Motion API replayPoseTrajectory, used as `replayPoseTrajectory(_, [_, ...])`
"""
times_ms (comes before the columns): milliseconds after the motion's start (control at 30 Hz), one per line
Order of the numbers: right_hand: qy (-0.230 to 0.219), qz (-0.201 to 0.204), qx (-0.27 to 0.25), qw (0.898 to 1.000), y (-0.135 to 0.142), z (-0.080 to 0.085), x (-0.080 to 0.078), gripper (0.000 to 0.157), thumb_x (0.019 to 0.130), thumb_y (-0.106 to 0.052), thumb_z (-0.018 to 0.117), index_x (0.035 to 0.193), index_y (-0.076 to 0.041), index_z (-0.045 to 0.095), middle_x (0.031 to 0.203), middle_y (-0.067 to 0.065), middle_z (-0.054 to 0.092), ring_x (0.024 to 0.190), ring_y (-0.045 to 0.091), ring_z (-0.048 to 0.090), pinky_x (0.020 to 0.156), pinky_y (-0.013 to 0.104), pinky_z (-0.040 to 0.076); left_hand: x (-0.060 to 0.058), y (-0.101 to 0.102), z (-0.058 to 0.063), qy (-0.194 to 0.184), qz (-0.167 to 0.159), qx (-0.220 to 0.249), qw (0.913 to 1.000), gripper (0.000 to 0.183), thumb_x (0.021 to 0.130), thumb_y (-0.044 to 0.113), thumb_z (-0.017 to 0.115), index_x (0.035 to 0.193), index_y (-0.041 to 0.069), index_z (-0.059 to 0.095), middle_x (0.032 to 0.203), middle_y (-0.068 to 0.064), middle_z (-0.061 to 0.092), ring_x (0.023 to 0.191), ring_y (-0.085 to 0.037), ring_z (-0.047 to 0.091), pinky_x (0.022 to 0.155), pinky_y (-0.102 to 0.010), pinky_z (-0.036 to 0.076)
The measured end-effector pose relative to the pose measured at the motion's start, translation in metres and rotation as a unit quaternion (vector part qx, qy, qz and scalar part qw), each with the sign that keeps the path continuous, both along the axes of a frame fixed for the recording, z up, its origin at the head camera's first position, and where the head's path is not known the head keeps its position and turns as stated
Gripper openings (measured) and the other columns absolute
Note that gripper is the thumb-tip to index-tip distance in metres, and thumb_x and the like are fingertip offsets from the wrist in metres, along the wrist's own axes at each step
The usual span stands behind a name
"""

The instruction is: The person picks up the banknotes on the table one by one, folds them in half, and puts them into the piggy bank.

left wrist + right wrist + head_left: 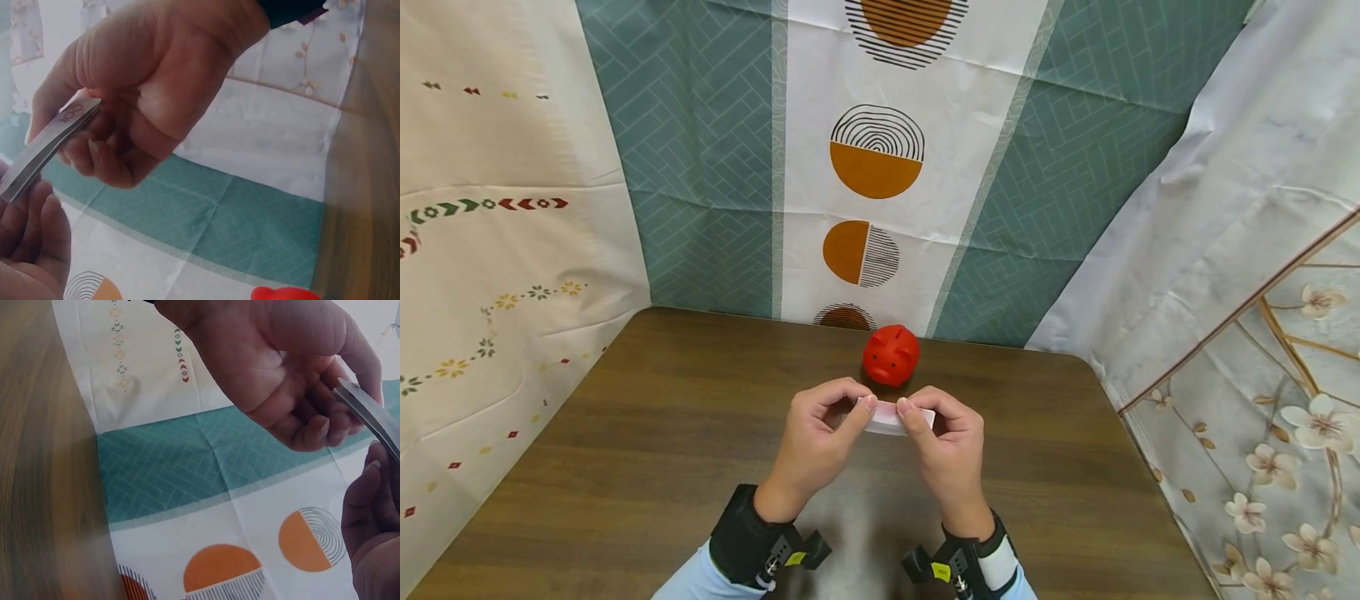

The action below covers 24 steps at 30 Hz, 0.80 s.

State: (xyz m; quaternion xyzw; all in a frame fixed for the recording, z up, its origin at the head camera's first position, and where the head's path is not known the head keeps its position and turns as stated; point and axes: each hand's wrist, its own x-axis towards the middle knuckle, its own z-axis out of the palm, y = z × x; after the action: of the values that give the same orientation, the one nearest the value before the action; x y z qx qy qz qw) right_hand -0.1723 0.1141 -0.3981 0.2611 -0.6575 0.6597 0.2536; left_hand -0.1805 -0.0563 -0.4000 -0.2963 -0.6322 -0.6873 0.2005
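Between both hands is a folded banknote, pale with a pinkish tint, its printed "100" showing on the banknote in the left wrist view. My left hand pinches one end between thumb and curled fingers. At the other end, my right hand pinches it likewise. Stacked folded layers show along the edge of the banknote in the right wrist view. Just beyond the hands, a red piggy bank with a slot on top stands on the table, its snout toward me. Neither hand touches it.
The brown wooden table reaches back to a teal and white patterned cloth. Light cloths hang along the left and right sides. Both wrists wear black straps with small cameras.
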Motion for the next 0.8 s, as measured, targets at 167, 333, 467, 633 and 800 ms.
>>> replayPoseTrajectory(167, [-0.01, -0.003, 0.0, 1.0, 0.003, 0.0008, 0.0, 0.009, 0.094, 0.008, 0.063, 0.089, 0.005, 0.071, 0.075, 0.007, 0.065, 0.067, 0.017, 0.053, 0.05, 0.027, 0.044, -0.0007, 0.0007, -0.0004, 0.003, 0.003, 0.012, 0.9999, 0.012, 0.095, -0.007, 0.063, 0.094, 0.001, 0.072, 0.078, -0.011, 0.065, 0.069, -0.014, 0.055, 0.058, -0.024, 0.052])
replayPoseTrajectory(333, [-0.016, -0.011, -0.001, 1.0, 0.0055, 0.0012, -0.0001, 0.01, 0.094, 0.007, 0.063, 0.088, 0.005, 0.071, 0.074, 0.006, 0.063, 0.067, 0.016, 0.052, 0.05, 0.027, 0.041, -0.0001, 0.0004, -0.0004, -0.001, 0.002, 0.019, 0.9998, 0.013, 0.095, -0.008, 0.062, 0.094, 0.0, 0.072, 0.08, -0.014, 0.067, 0.069, -0.014, 0.056, 0.059, -0.024, 0.053])
replayPoseTrajectory(467, [-0.026, -0.025, 0.0, 0.999, 0.0071, 0.0016, 0.0003, 0.01, 0.094, 0.006, 0.064, 0.088, 0.005, 0.072, 0.072, 0.004, 0.063, 0.065, 0.016, 0.05, 0.048, 0.027, 0.037, 0.0002, 0.0005, -0.0003, 0.004, 0.003, 0.021, 0.9998, 0.013, 0.095, -0.008, 0.061, 0.094, 0.0, 0.071, 0.08, -0.014, 0.066, 0.068, -0.015, 0.055, 0.057, -0.023, 0.051])
replayPoseTrajectory(633, [-0.035, -0.035, -0.005, 0.999, 0.008, 0.0022, 0.0008, 0.009, 0.094, 0.005, 0.065, 0.088, 0.005, 0.072, 0.075, 0.001, 0.067, 0.066, 0.016, 0.051, 0.05, 0.026, 0.041, 0.0007, 0.0008, -0.0008, -0.008, 0.015, 0.03, 0.9994, 0.013, 0.095, -0.008, 0.061, 0.093, 0.0, 0.071, 0.082, -0.014, 0.067, 0.07, -0.015, 0.056, 0.061, -0.023, 0.054])
replayPoseTrajectory(800, [-0.044, -0.046, -0.009, 0.998, 0.0089, 0.0025, 0.0007, 0.01, 0.095, 0.003, 0.066, 0.089, 0.006, 0.072, 0.077, -0.004, 0.069, 0.067, 0.015, 0.053, 0.052, 0.024, 0.043, 0.0, 0.001, -0.0015, -0.014, 0.025, 0.033, 0.999, 0.012, 0.096, -0.007, 0.061, 0.095, -0.001, 0.072, 0.084, -0.015, 0.068, 0.072, -0.015, 0.057, 0.061, -0.023, 0.054])
